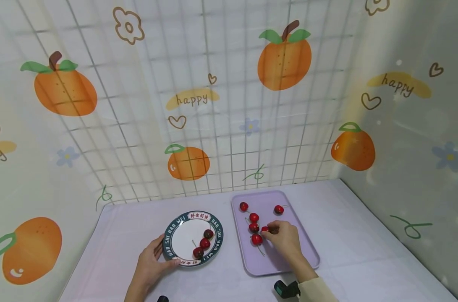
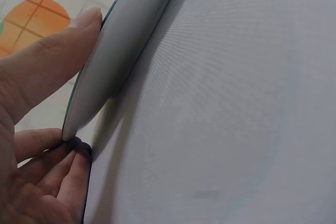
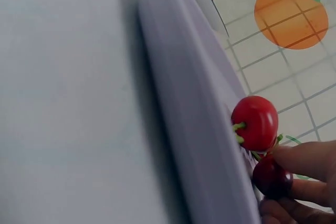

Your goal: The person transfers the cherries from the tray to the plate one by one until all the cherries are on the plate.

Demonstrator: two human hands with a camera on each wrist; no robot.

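Observation:
My left hand (image 1: 151, 261) grips the near-left rim of a round white plate (image 1: 181, 239) with a dark green lettered border, thumb on the rim and fingers at its outer side. Three dark red cherries (image 1: 205, 244) lie on the right part of the plate. Over a lilac tray (image 1: 264, 265), my right hand (image 1: 288, 242) pinches a cherry (image 3: 272, 178) between thumb and fingers; the hand partly hides it in the head view. Right beside it on the tray is a bright red cherry (image 1: 257, 239) with a stem.
Several more cherries sit on the tray, including a row to the left and a single cherry (image 1: 278, 209) near the far right. A white tabletop (image 1: 368, 251) carries both dishes. Behind it hangs a curtain (image 1: 229, 138) printed with oranges, in front of a grid.

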